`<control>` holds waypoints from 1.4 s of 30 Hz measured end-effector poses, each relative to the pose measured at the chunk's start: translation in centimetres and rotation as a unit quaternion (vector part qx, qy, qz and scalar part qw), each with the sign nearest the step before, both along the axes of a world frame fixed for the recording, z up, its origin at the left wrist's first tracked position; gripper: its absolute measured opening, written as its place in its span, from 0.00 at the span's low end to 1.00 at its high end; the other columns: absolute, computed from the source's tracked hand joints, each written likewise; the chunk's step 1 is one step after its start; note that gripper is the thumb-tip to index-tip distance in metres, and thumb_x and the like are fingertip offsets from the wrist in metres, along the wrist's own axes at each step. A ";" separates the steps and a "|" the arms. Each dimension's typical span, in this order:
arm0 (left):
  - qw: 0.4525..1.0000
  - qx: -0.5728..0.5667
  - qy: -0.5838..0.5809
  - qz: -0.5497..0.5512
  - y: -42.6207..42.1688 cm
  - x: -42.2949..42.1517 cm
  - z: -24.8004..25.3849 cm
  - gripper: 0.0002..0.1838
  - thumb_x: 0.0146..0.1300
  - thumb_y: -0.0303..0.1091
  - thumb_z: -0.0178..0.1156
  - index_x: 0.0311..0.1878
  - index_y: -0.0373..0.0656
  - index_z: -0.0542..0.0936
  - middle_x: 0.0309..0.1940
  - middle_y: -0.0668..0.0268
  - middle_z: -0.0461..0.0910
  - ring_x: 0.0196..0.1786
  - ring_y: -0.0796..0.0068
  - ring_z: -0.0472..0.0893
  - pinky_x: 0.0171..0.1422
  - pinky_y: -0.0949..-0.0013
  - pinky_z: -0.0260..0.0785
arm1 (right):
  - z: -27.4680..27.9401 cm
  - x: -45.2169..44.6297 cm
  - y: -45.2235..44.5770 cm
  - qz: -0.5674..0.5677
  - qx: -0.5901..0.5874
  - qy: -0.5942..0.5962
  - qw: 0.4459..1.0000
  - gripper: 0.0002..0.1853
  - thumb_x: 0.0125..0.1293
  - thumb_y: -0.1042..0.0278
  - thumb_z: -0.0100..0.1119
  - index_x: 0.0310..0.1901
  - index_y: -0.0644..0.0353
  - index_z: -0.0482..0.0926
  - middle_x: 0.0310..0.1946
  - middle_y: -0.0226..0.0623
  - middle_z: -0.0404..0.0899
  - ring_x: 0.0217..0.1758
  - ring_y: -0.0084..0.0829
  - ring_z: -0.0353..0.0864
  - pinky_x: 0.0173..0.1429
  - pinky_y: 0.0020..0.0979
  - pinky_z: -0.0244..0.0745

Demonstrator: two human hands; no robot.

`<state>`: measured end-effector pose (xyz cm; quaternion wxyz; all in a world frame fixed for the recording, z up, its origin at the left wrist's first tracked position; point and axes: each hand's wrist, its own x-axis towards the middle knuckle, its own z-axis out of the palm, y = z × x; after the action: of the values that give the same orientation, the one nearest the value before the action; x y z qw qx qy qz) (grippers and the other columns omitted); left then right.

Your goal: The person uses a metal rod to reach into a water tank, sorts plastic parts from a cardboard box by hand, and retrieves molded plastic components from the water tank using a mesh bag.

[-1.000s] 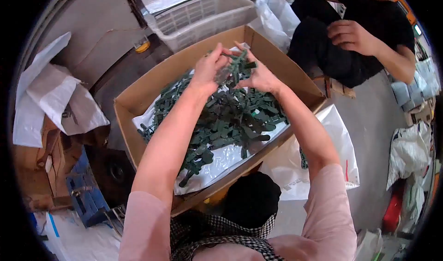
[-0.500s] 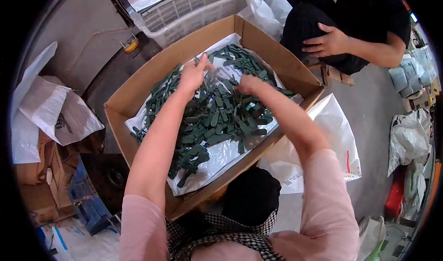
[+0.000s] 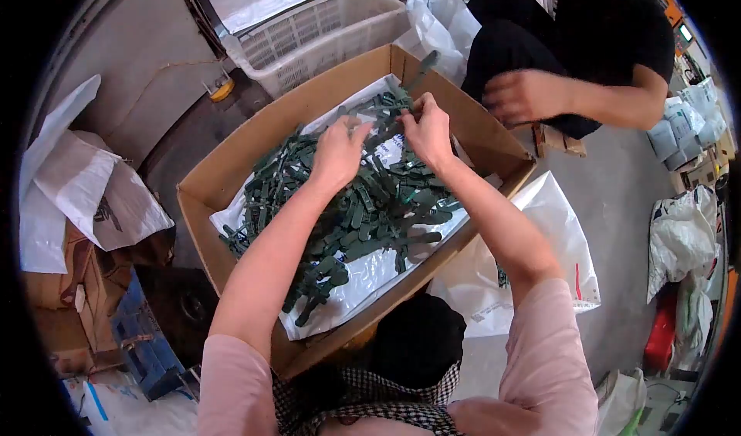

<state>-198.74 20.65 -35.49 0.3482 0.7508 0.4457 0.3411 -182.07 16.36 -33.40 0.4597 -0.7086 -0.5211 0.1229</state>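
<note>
A large cardboard box (image 3: 255, 163) lined with white plastic sheeting (image 3: 370, 282) holds a heap of dark green, flat plastic pieces (image 3: 359, 216). Over the far part of the heap, my right hand (image 3: 429, 133) is closed on a cluster of dark green plastic pieces (image 3: 424, 67), one of which sticks up past the fingers. My left hand (image 3: 338, 152) is just left of that cluster, fingers drawn together against the thumb. What it grips is too small and too covered to make out.
A white plastic crate (image 3: 309, 46) and a white bag (image 3: 440, 23) stand behind the box. A person in black (image 3: 610, 31) sits at the far right, one hand (image 3: 532, 96) near the box corner. An opened white sack (image 3: 552, 235) lies right of the box.
My right hand has come up from the heap and now raises a green cluster. My left hand has moved slightly right and nearer me. The other person's hand has shifted.
</note>
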 end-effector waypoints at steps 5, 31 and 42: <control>0.990 -0.066 -0.115 0.049 -0.2 2.8 2.6 0.14 0.60 0.39 0.57 0.37 0.35 0.76 0.17 0.70 0.72 0.20 0.82 0.68 0.26 0.75 0.60 | -1.4 -0.8 -0.8 0.106 -0.050 0.251 0.961 0.20 0.51 0.64 0.64 0.36 0.71 0.68 0.33 0.51 0.77 0.44 0.41 0.77 0.46 0.38 0.71; 0.930 0.239 0.245 -0.136 1.3 -0.7 3.8 0.11 0.62 0.38 0.49 0.31 0.40 0.74 0.20 0.56 0.76 0.30 0.57 0.77 0.33 0.58 0.66 | -3.3 -1.4 1.5 0.262 -0.231 -0.194 0.917 0.25 0.43 0.62 0.67 0.43 0.65 0.75 0.39 0.48 0.78 0.46 0.39 0.77 0.53 0.32 0.70; 0.922 -0.262 -0.284 -0.031 0.4 -8.0 8.9 0.17 0.67 0.46 0.46 0.28 0.45 0.71 0.13 0.79 0.58 0.19 0.87 0.56 0.25 0.78 0.48 | -1.6 -5.5 -2.4 0.377 -0.404 -0.328 0.766 0.24 0.49 0.48 0.62 0.30 0.67 0.80 0.32 0.49 0.79 0.40 0.43 0.79 0.44 0.40 0.74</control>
<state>-206.73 21.01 -26.62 0.6549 0.5177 0.3786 0.3997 -187.53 13.92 -34.98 -0.1515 -0.5729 -0.7672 0.2454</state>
